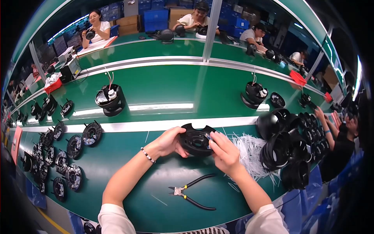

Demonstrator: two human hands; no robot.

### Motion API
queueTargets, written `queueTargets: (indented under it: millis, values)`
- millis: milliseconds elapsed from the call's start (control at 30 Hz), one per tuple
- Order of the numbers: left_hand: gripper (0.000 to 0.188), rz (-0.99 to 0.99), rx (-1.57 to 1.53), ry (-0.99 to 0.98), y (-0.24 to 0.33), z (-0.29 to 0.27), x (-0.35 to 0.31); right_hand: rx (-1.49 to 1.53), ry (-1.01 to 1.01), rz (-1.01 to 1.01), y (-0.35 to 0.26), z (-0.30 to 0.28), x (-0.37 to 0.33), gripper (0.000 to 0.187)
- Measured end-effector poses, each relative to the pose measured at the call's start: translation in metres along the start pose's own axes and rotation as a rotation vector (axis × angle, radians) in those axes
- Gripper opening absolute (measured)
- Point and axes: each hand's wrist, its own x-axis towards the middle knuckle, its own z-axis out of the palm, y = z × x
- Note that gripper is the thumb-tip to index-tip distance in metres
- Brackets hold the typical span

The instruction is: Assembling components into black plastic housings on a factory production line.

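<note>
Between my two hands, above the green bench, is a round black plastic housing [194, 142] with a notched upper rim and a ring-shaped recess inside. My left hand [171, 141] grips its left side, thumb at the rim. On the right side, my right hand [225, 151] holds the edge, its fingers over a small part that they mostly hide. Below the housing a pair of cutting pliers [191, 191] with black handles lies on the bench, jaws to the left. A heap of thin white plastic strips [249, 154] spreads just beyond my right hand.
Several round black parts with circuit boards [74, 177] cover the bench's left side. Black cylindrical shells [274, 150] are stacked at right. Two black assemblies with wires [110, 97] [255, 93] stand on the conveyor [163, 91]. People work across it and at far right.
</note>
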Motion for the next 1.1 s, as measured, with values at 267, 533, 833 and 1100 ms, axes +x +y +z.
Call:
queueTargets:
  millis: [267, 533, 833, 1100]
  values:
    - [0.040, 0.177, 0.186, 0.347, 0.022, -0.054, 0.036, -0.005, -0.416, 0.287, -0.014, 0.021, 0.011, 0.064]
    - [0.048, 0.140, 0.058, 0.529, 0.032, -0.093, 0.055, 0.245, -1.196, 0.094, -0.081, -0.014, -0.012, 0.100]
    - [0.061, 0.588, -0.504, 0.853, 0.055, -0.137, -0.027, 0.265, -1.141, 0.060, -0.073, -0.034, -0.011, 0.078]
    - [0.037, 0.737, -0.627, 0.693, 0.062, -0.154, -0.013, 0.062, -0.544, 0.140, -0.058, -0.043, 0.021, 0.061]
